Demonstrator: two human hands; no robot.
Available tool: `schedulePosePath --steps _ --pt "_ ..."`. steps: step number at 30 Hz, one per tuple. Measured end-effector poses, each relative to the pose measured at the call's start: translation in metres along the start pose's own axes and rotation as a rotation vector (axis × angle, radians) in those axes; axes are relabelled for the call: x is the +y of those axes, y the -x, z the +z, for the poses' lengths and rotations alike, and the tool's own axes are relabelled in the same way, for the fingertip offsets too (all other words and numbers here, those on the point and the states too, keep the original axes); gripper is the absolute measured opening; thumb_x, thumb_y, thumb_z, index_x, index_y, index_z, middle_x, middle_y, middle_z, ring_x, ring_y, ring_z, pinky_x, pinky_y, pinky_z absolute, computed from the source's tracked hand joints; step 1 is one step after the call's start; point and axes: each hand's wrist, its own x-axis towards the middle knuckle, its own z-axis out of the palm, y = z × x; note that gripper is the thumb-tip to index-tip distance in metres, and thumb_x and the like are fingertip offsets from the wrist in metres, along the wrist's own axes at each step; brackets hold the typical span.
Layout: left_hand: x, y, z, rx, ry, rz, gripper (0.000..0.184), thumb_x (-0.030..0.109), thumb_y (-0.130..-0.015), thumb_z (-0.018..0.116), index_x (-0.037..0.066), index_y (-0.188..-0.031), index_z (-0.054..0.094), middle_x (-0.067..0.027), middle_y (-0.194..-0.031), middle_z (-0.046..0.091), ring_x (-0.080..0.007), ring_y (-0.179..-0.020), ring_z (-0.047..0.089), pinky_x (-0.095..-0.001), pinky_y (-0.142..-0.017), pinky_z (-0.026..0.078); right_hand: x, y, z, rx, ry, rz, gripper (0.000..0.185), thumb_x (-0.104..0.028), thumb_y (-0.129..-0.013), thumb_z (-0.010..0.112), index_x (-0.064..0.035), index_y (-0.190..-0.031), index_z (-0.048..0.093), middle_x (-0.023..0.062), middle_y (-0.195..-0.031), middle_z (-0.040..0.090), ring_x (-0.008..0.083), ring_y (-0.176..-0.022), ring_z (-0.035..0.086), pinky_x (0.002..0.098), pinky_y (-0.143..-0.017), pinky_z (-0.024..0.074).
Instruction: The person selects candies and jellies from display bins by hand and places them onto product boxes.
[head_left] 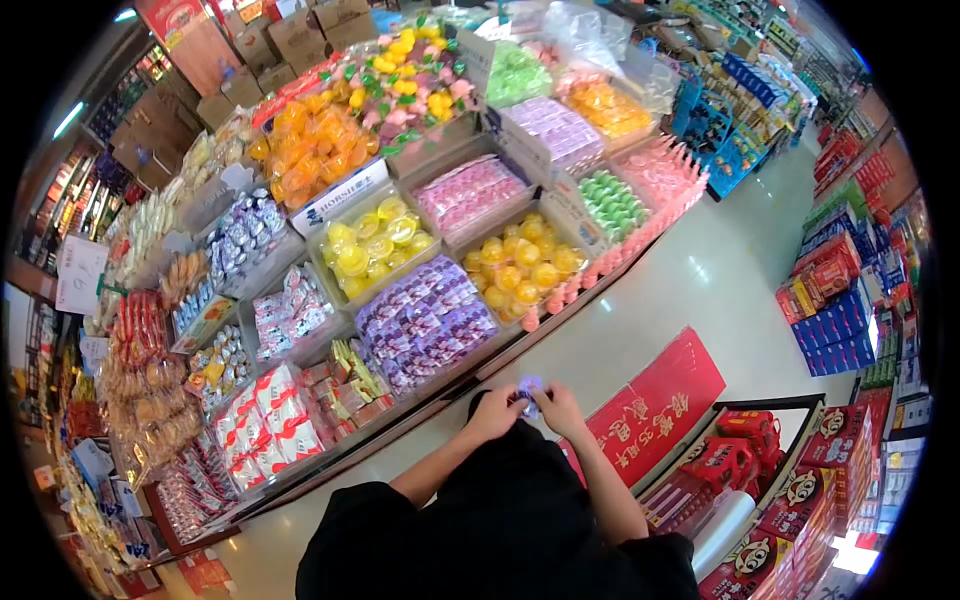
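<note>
Close to my body, in front of the candy display, my left hand point(494, 414) and my right hand point(560, 408) are pinched together on a small purple packet point(530, 385). Fingers of both hands grip it from either side, and its lower part is hidden by them. Just beyond my hands is a bin of purple packets point(425, 320) laid in rows. To its right sits a bin of orange-yellow jelly cups point(525, 262). Behind it lies a bin of yellow jelly cups point(372, 248).
Red-and-white packets point(268, 425) fill the display's near left. A red printed board point(650, 405) stands at my right, beside red gift boxes point(725, 455). Blue cartons point(835, 335) are stacked across the aisle floor point(640, 295). A blue rack point(735, 150) stands at the far right.
</note>
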Motion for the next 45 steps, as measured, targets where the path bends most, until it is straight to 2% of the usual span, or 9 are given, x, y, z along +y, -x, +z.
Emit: schedulePosePath --steps 2,6,16,23,30,34,40,43,45 --pt "-0.053 -0.02 -0.014 0.142 0.161 0.005 0.019 0.014 -0.086 0.064 0.0 -0.099 0.062 -0.0104 -0.079 0.065 -0.0176 -0.071 0.061 -0.0333 -0.067 0.049 -0.016 -0.033 0.032 -0.06 -0.035 0.0 0.027 -0.026 -0.09 0.062 0.0004 -0.091 0.06 0.0081 -0.069 0.059 0.0142 -0.064 0.058 0.0311 -0.057 0.0465" --pt "-0.1 -0.035 -0.066 0.354 0.248 -0.117 0.018 0.011 -0.087 0.064 0.002 -0.101 0.059 -0.0065 -0.078 0.064 -0.0129 -0.069 0.059 -0.0279 -0.061 0.047 -0.056 -0.076 0.086 -0.317 -0.311 0.086 0.027 -0.027 -0.091 0.062 -0.0023 -0.1 0.06 0.0033 -0.079 0.061 0.0108 -0.063 0.058 0.024 -0.054 0.0466" --pt "-0.152 -0.055 -0.148 0.707 0.411 -0.305 0.037 0.016 -0.085 0.071 -0.003 -0.113 0.056 -0.0085 -0.081 0.061 -0.0151 -0.067 0.06 -0.0282 -0.062 0.05 -0.106 -0.135 0.181 -0.355 -0.389 0.051 0.034 -0.017 -0.085 0.068 0.0021 -0.112 0.059 0.0037 -0.081 0.061 0.0104 -0.067 0.058 0.0242 -0.055 0.0471" --pt "-0.165 -0.068 -0.163 0.776 0.194 -0.248 0.041 0.016 -0.081 0.074 -0.002 -0.112 0.054 -0.007 -0.076 0.061 -0.0151 -0.066 0.058 -0.0295 -0.061 0.047 -0.113 -0.13 0.169 -0.342 -0.485 0.122 0.031 -0.013 -0.084 0.067 0.0021 -0.111 0.061 0.0034 -0.08 0.061 0.0104 -0.067 0.057 0.0246 -0.056 0.0461" --pt "-0.128 -0.067 -0.148 0.902 -0.184 -0.021 0.028 0.018 -0.083 0.07 0.0 -0.097 0.054 -0.007 -0.075 0.05 -0.0164 -0.066 0.048 -0.0321 -0.062 0.043 -0.077 -0.111 0.141 -0.191 -0.411 0.142 0.027 -0.02 -0.083 0.067 -0.0006 -0.103 0.064 0.0044 -0.076 0.062 0.0123 -0.065 0.059 0.0266 -0.056 0.0479" --pt "-0.106 -0.075 -0.109 0.608 -0.126 0.079 0.023 0.018 -0.085 0.067 0.0 -0.093 0.055 -0.0051 -0.075 0.052 -0.0144 -0.067 0.049 -0.0295 -0.061 0.043 -0.059 -0.09 0.107 -0.079 -0.435 0.174 0.028 -0.022 -0.084 0.066 0.0003 -0.101 0.064 0.0079 -0.082 0.066 0.015 -0.07 0.063 0.0304 -0.064 0.052" --pt "-0.044 -0.092 -0.014 -0.254 -0.392 0.279 0.023 0.022 -0.093 0.053 0.002 -0.103 0.058 -0.0205 -0.097 0.065 -0.0364 -0.092 0.063 -0.0413 -0.076 0.049 -0.011 -0.041 0.038 0.118 -0.354 0.159 0.031 -0.024 -0.083 0.066 0.0001 -0.101 0.065 0.0137 -0.089 0.069 0.0233 -0.082 0.066 0.0346 -0.073 0.0526" --pt "-0.008 -0.08 0.041 -0.456 -0.471 0.311 0.027 0.024 -0.095 0.047 0.002 -0.106 0.059 -0.0244 -0.104 0.062 -0.0432 -0.1 0.058 -0.0469 -0.08 0.047 0.023 0.004 0.002 0.207 -0.479 0.268 0.031 -0.025 -0.082 0.067 -0.0001 -0.1 0.065 0.0139 -0.088 0.069 0.0231 -0.082 0.066 0.0343 -0.073 0.0526" --pt "0.016 -0.068 0.079 -0.536 -0.559 0.392 0.028 0.025 -0.096 0.048 0.003 -0.11 0.059 -0.0231 -0.102 0.063 -0.0401 -0.097 0.06 -0.0453 -0.08 0.048 0.047 0.044 -0.022 0.271 -0.53 0.276 0.031 -0.024 -0.081 0.066 -0.0004 -0.101 0.065 0.0136 -0.088 0.069 0.0226 -0.078 0.065 0.0346 -0.07 0.0528"
